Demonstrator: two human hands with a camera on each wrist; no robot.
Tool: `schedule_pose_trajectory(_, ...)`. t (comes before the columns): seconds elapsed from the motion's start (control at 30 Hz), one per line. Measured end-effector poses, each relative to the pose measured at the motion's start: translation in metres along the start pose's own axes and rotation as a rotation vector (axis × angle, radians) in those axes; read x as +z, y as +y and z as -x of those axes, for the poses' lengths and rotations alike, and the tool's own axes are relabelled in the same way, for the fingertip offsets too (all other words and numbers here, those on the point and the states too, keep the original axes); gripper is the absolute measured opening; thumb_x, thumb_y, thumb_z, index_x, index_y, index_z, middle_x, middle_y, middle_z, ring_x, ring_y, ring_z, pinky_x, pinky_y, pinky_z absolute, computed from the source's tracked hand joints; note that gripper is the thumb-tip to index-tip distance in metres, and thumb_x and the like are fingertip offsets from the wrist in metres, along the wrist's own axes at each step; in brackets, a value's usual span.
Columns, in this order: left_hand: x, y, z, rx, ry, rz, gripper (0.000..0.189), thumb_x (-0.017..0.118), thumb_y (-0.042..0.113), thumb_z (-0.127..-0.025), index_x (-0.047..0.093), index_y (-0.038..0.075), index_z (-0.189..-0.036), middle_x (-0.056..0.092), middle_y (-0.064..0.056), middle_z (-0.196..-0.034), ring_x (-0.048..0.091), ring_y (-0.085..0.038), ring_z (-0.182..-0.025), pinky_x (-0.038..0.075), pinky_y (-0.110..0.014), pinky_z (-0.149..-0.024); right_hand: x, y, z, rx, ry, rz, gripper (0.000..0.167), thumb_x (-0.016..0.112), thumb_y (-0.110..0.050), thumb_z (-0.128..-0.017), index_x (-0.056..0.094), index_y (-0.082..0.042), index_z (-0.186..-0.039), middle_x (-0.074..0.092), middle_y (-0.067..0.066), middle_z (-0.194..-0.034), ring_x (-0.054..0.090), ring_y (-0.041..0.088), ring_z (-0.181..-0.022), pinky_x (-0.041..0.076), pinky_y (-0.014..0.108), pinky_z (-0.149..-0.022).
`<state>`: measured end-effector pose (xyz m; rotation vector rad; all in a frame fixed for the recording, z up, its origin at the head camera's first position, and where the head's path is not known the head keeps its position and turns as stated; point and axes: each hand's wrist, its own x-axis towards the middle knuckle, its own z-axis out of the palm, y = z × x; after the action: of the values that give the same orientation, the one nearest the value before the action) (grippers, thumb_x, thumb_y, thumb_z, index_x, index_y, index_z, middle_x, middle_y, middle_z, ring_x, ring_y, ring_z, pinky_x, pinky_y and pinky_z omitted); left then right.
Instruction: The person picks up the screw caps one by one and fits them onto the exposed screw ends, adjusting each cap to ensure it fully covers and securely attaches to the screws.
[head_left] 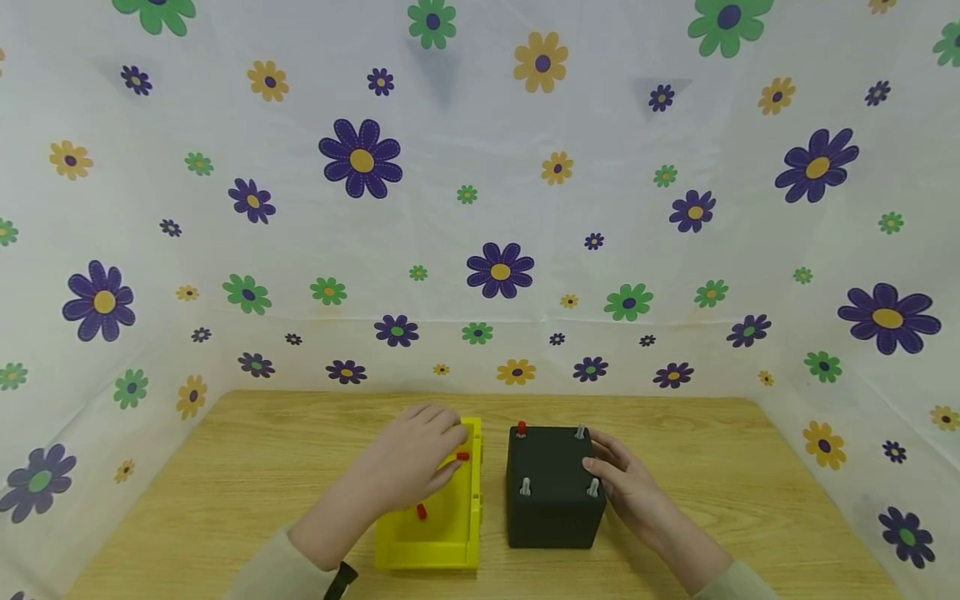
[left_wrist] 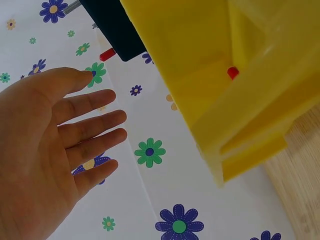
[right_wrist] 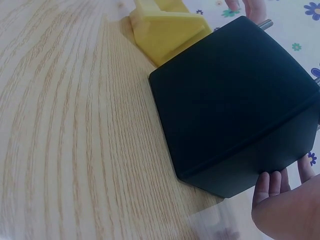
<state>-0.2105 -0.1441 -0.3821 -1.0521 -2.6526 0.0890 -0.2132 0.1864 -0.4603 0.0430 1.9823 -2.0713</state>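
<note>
A black box [head_left: 557, 521] stands on the table with metal studs [head_left: 526, 486] sticking up from its top corners. On the far left stud sits a red cap [head_left: 521, 427]. My right hand [head_left: 637, 492] holds the box at its right side, thumb over the top edge and fingertips against the side face [right_wrist: 270, 182]. Left of the box lies a yellow tray [head_left: 427, 554], with small red caps [head_left: 422, 511] in it. Above the tray is my left hand [head_left: 416, 450]; the left wrist view shows its fingers [left_wrist: 97, 122] spread and loosely extended, nothing between them.
Wooden table [head_left: 262, 467] surrounds the box and tray. A white cloth with printed flowers [head_left: 480, 167] hangs behind and at both sides. A dark strap-like object [head_left: 341, 581] shows by the left sleeve. A narrow gap separates tray and box.
</note>
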Motion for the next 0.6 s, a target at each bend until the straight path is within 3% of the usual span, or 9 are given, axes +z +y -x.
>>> schedule_pose_trajectory(0.43,0.001,-0.003,0.011,-0.009,-0.016,-0.001,0.026,0.077,0.034,-0.098,0.072,0.015,-0.116,0.072,-0.002,-0.119,0.065,-0.022,-0.118,0.053,-0.045,-0.114,0.000,0.001,-0.001,0.004,0.013,0.007,0.067,0.060,-0.016,-0.106,0.030,-0.008,-0.165,0.034,0.021,-0.167,0.055,0.016,-0.132,0.042,0.028,-0.115)
schedule_pose_trajectory(0.6,0.005,-0.005,0.015,-0.022,-0.029,0.008,0.027,0.076,0.033,-0.099,0.071,0.014,-0.117,0.072,-0.002,-0.120,0.065,-0.023,-0.118,0.052,-0.045,-0.115,0.000,0.001,-0.001,0.001,0.014,0.003,0.067,0.061,-0.016,-0.106,0.030,-0.008,-0.165,0.035,0.021,-0.166,0.056,0.013,-0.129,0.044,0.024,-0.110)
